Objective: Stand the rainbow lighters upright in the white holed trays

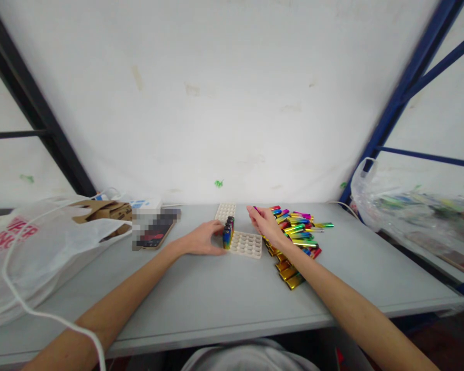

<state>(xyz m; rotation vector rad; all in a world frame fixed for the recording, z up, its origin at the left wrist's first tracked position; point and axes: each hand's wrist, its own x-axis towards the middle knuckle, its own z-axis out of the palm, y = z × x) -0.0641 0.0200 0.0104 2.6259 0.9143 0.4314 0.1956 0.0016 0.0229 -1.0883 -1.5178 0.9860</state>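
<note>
A row of upright metallic lighters (pixel 227 236) stands in the left end of a white tray with holes (pixel 247 245). My left hand (pixel 205 238) curves round that row, thumb at the near corner and fingers at the far end. Above and right of the tray, my right hand (pixel 266 224) is closed in a pinch, and a bit of a purple lighter (pixel 255 208) shows at its fingertips. Most of that lighter is hidden. Beside and partly under my right forearm lies a pile of shiny lighters (pixel 299 241) in gold, green, blue and red.
Another white tray (pixel 226 211) lies behind, near the wall. On the left are a phone (pixel 158 229), a white plastic bag (pixel 34 247), a cardboard box (pixel 108 212) and a white cable (pixel 50 318). Clear plastic (pixel 371 185) hangs by the blue frame (pixel 390 113) on the right.
</note>
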